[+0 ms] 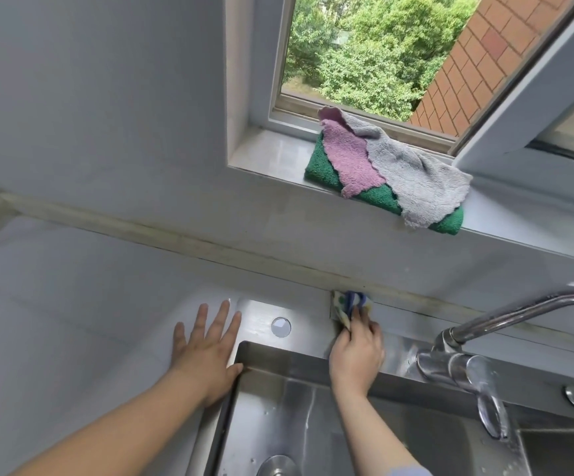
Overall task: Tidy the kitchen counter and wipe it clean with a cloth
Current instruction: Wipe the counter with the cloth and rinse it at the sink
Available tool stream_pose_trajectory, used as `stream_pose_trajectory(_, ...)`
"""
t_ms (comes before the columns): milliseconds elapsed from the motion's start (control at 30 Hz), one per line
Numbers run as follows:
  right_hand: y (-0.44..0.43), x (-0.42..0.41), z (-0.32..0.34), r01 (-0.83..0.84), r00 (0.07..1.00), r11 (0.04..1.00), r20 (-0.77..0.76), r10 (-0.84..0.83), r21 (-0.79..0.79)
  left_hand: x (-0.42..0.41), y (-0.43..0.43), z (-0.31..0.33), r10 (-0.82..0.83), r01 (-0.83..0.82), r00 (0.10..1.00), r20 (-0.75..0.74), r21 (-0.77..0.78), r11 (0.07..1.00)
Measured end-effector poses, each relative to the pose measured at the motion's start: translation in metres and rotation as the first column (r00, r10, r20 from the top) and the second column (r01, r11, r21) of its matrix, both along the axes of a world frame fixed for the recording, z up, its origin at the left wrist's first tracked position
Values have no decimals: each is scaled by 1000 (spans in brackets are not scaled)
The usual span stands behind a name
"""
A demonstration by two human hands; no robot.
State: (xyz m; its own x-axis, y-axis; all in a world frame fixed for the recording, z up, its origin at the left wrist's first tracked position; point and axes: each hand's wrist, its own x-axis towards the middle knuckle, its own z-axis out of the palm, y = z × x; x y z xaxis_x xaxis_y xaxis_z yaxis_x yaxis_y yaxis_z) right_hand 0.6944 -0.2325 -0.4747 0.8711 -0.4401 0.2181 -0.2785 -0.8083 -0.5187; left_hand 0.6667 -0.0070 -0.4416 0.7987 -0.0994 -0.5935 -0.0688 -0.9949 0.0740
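Sink (271, 403) cut off below; left hand (206, 355) flat on counter (72, 321); right hand (356, 355) grips half-hidden cloth (345, 304).

Home kitchen, steel sink (313, 400), faucet (457, 365), windowsill (278, 152)

Item 1. Wiping cloth (349, 305), just behind the sink (278, 359): we see only a blue-and-yellow edge. The rest lies under the right hand (357, 355), whose fingertips are hidden from us.

Item 2. Drain (277, 467), in the sink's floor: cut by the lower edge.

Item 3. Faucet (457, 365), at the sink's back rim: its upper pipe runs off the right edge.

Item 4. Green cloth (319, 170), on the sill above the sink: we find it mostly covered by a pink cloth (347, 156) and a grey cloth (422, 176).
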Motion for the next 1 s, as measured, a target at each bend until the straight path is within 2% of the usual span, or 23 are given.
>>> stream_pose_trajectory(200,45,4,0,-108,994,993,0,109,37,-4,12,-5,-1,11,994,107,-88,996)
stream_pose_trajectory(400,77,12,3,-202,979,974,14,201,100,-18,49,-18,38,57,963,268,-337,940)
stream_pose_trajectory(467,92,16,3,-234,972,965,-6,237,120,-25,58,-20,59,60,949,308,-361,931)
stream_pose_trajectory(533,105,18,4,-268,962,955,-15,272,127,-31,63,-21,97,24,937,337,-338,941)
stream_pose_trajectory(600,117,20,9,-356,934,924,11,358,140,-35,68,-22,89,-6,928,361,-224,975)
stream_pose_trajectory(733,146,30,17,-542,834,815,11,551,207,-45,86,-31,84,-53,914,396,-88,995)
stream_pose_trajectory(800,152,32,16,-595,795,780,0,606,197,-55,93,-34,103,-82,902,419,-67,994)
stream_pose_trajectory(933,140,27,10,-712,701,698,18,713,82,-75,101,-33,111,-97,900,422,-55,994)
stream_pose_trajectory(1000,133,15,7,-718,694,692,-11,720,77,-80,103,-34,118,-99,897,427,-68,993)
